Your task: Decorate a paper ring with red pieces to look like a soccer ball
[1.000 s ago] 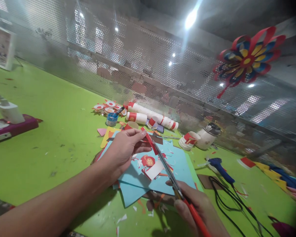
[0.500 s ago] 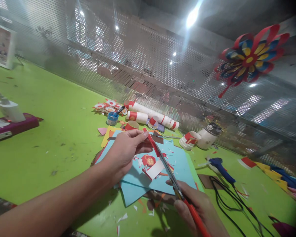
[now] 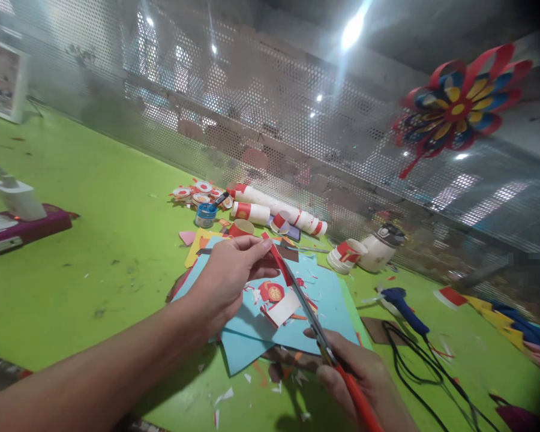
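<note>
A narrow red strip of paper is pinched at its upper end between the thumb and fingers of my left hand. My right hand is closed round the red handles of a pair of scissors. The scissor blades point up and left, and their tips meet the lower end of the red strip. Beneath both hands lie light blue paper sheets. On them are a white and red cut piece, a red piece with a gold round emblem and small scraps.
Behind the sheets are white and red paper cups, a long cup tube and a blue paint jar. A blue glue gun with black cable lies right. At left stands a purple power strip. A perforated metal screen rises behind.
Almost nothing differs. Both hands, the red strip and the scissors keep nearly the same places, and the view has shifted very slightly.
</note>
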The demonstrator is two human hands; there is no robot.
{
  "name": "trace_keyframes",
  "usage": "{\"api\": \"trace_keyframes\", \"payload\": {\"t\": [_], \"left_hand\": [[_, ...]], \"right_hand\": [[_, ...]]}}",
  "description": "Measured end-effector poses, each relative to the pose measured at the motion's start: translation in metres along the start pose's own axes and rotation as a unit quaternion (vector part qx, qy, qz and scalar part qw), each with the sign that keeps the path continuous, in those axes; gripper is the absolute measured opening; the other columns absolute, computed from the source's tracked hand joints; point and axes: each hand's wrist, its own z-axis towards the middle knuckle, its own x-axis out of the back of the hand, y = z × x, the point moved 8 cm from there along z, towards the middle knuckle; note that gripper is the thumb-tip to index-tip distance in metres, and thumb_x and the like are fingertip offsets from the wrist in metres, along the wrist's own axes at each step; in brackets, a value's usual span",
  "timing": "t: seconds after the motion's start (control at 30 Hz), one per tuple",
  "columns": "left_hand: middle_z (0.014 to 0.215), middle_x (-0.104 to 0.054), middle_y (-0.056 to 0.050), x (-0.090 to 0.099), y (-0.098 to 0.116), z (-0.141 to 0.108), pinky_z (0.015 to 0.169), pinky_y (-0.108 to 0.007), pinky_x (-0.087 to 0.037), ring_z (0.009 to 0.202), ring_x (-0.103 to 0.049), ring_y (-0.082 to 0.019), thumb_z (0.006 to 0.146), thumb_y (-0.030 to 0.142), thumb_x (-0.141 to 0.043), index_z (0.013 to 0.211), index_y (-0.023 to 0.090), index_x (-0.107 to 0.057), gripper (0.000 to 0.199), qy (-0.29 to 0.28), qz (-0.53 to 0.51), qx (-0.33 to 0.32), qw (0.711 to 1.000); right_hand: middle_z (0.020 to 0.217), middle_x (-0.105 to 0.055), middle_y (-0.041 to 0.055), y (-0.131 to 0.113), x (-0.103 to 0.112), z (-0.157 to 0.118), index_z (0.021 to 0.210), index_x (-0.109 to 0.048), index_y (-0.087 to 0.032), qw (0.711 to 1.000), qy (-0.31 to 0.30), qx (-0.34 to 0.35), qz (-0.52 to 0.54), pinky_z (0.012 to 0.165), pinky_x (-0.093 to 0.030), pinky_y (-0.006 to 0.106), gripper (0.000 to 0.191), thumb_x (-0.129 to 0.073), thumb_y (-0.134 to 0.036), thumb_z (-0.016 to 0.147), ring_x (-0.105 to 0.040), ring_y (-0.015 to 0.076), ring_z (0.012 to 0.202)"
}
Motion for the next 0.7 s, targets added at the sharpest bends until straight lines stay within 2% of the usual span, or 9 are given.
{"api": "trace_keyframes", "payload": {"t": [0.17, 0.43, 0.7], "left_hand": [[0.067, -0.066, -0.003, 0.0006, -0.0006, 0.0007, 0.061, -0.025, -0.055, 0.06, -0.063, -0.011, 0.081, 0.015, -0.069, 0.066, 0.01, -0.067, 0.016, 0.005, 0.0, 0.003, 1.0], [0.067, -0.066, -0.003, 0.0016, 0.0001, 0.0016, 0.061, -0.026, -0.055, 0.06, -0.063, -0.012, 0.078, 0.016, -0.072, 0.066, 0.01, -0.067, 0.014, 0.008, -0.002, 0.003, 1.0], [0.071, -0.068, -0.005, -0.0008, -0.0031, -0.0007, 0.064, -0.026, -0.055, 0.064, -0.065, -0.013, 0.082, 0.014, -0.067, 0.067, 0.011, -0.066, 0.015, 0.006, 0.002, 0.009, 1.0]], "right_hand": [[0.085, -0.076, 0.0049, -0.0007, 0.0003, 0.0004, 0.105, -0.072, -0.021, 1.0, 0.007, 0.004, -0.003, 0.062, -0.056, 0.02, 0.048, -0.046, -0.059, 0.092, -0.072, 0.0191, 0.072], [0.091, -0.078, 0.0061, -0.0026, -0.0031, 0.0003, 0.105, -0.072, -0.022, 1.0, 0.006, -0.006, 0.017, 0.061, -0.054, 0.019, 0.049, -0.043, -0.06, 0.093, -0.072, 0.019, 0.073], [0.089, -0.076, 0.0047, -0.0061, 0.0025, 0.0018, 0.108, -0.07, -0.021, 1.0, 0.002, 0.009, -0.011, 0.063, -0.053, 0.018, 0.041, -0.048, -0.053, 0.094, -0.071, 0.0171, 0.071]]}}
